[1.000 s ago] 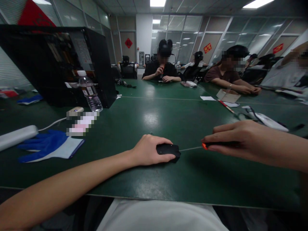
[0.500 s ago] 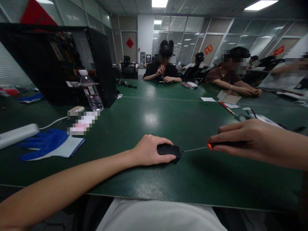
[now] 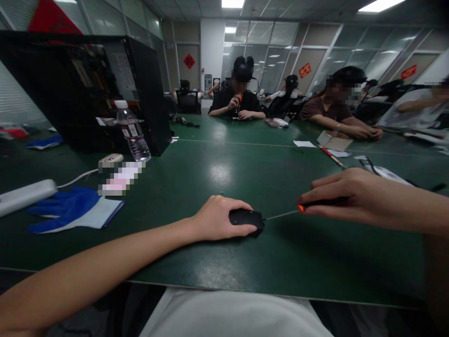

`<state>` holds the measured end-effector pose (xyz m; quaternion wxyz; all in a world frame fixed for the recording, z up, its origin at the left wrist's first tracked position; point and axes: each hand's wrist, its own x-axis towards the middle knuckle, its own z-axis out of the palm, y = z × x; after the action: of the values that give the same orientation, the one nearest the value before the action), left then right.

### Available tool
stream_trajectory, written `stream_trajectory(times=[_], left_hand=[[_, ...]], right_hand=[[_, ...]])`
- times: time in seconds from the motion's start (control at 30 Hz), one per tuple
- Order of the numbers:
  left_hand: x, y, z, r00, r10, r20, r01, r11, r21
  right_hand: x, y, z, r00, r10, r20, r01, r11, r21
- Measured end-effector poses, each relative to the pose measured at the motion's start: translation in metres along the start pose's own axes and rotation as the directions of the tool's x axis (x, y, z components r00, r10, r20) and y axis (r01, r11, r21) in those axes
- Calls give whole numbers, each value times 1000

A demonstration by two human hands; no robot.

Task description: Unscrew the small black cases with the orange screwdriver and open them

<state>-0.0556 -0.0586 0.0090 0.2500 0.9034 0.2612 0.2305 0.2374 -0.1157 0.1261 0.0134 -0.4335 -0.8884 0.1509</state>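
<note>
My left hand (image 3: 220,219) grips a small black box-shaped part (image 3: 245,217) from the left, thumb along its near side and fingers along its far side. The part rests on the green table (image 3: 210,262); what kind it is I cannot tell. My right hand (image 3: 347,199) is closed around the black and orange handle of a screwdriver (image 3: 282,215). Its thin metal shaft points left, nearly level, and the tip meets the right end of the black part. Most of the handle is hidden by my fingers.
To the left lie a blue and white glove (image 3: 77,210), a white power strip (image 3: 28,197) and a blurred-out pink item (image 3: 121,180). A water bottle (image 3: 133,133) stands before an open black computer case (image 3: 147,89). A small cardboard box (image 3: 334,140) sits far right; several people sit beyond.
My right hand has risen slightly and shifted a little left, so the screwdriver's handle end is higher. My left hand and the black part stay in place.
</note>
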Motion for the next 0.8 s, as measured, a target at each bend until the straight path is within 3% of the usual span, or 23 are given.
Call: stream_trajectory(times=[0.1, 0.23, 0.4, 0.5, 0.7, 0.8], left_hand=[[0, 0, 0, 1000, 1, -2, -1, 1000, 4], [0, 0, 0, 1000, -3, 1, 3, 1000, 1], [-1, 0, 0, 1000, -8, 3, 8, 1000, 3], [-1, -2, 0, 1000, 8, 1, -8, 1000, -2], [-2, -4, 1, 998, 63, -25, -64, 996, -60], [-3, -6, -1, 995, 97, -26, -99, 993, -63]], right_hand=[[12, 15, 5, 1000, 4, -22, -2, 998, 65], [38, 50, 34, 995, 48, -86, -38, 993, 107], [70, 64, 74, 998, -56, 1, 55, 980, 191], [79, 59, 83, 995, -91, -29, 95, 986, 140], [77, 56, 85, 983, -67, -171, 57, 996, -65], [74, 55, 84, 970, -127, -207, 95, 983, -156]])
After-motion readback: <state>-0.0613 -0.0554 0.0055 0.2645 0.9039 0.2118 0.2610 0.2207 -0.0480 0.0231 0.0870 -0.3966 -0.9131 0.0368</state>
